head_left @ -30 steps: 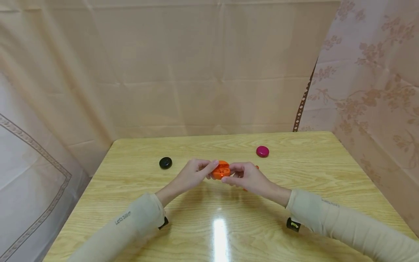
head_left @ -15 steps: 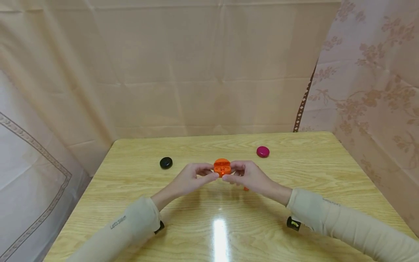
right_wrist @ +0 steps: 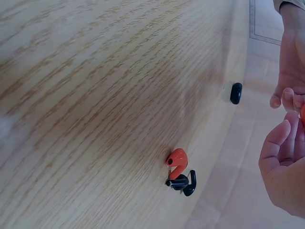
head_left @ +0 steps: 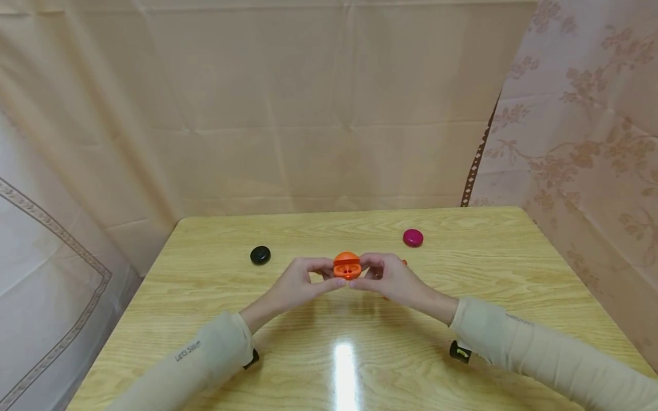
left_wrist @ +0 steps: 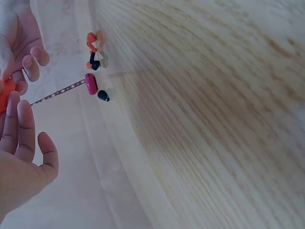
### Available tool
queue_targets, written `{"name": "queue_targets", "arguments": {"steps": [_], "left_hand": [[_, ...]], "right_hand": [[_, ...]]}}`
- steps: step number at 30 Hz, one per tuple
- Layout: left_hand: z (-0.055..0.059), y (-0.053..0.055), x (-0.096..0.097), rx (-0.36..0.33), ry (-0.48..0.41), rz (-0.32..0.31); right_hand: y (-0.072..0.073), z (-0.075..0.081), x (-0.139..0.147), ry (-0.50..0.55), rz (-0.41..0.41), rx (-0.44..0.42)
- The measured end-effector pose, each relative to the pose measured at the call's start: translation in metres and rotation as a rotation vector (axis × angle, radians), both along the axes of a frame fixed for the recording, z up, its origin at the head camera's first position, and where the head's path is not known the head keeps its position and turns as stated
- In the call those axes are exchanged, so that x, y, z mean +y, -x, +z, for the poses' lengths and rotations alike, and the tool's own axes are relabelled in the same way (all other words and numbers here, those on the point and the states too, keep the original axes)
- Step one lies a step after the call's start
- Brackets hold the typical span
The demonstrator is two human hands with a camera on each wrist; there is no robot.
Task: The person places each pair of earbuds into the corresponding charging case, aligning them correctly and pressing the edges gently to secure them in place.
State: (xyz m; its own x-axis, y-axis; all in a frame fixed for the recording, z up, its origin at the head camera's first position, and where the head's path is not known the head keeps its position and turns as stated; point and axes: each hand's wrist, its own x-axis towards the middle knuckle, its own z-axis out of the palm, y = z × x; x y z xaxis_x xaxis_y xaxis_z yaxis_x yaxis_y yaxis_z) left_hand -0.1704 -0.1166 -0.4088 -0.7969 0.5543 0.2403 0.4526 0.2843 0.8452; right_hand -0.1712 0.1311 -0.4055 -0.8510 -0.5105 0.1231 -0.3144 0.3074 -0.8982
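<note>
In the head view, both hands hold an orange earbud case above the middle of the table, its lid raised and its inner wells facing me. My left hand grips its left side, thumb at the lower front. From the right, my right hand pinches it between thumb and fingers. Small orange bits show behind the right hand. In the right wrist view an orange earbud lies on the table beside black earbuds. Only a sliver of the case shows in each wrist view.
A round black case lies on the wooden table at left. Toward the back right sits a magenta case. Beige curtain hangs behind the table. Another black earbud lies near the magenta case in the left wrist view.
The orange case has turned to face me. My left thumb has moved from its upper part down to the lower front. The lid now looks lower than half a second ago.
</note>
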Motion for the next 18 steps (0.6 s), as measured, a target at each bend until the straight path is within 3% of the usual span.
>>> {"name": "queue_targets", "arguments": {"steps": [10, 18], "left_hand": [[0.003, -0.002, -0.001, 0.038, -0.015, 0.028], [0.002, -0.002, -0.002, 0.011, 0.001, 0.029]], "right_hand": [[0.003, 0.002, 0.014, -0.029, -0.002, -0.019], [0.012, 0.009, 0.038, -0.113, 0.001, 0.098]]}}
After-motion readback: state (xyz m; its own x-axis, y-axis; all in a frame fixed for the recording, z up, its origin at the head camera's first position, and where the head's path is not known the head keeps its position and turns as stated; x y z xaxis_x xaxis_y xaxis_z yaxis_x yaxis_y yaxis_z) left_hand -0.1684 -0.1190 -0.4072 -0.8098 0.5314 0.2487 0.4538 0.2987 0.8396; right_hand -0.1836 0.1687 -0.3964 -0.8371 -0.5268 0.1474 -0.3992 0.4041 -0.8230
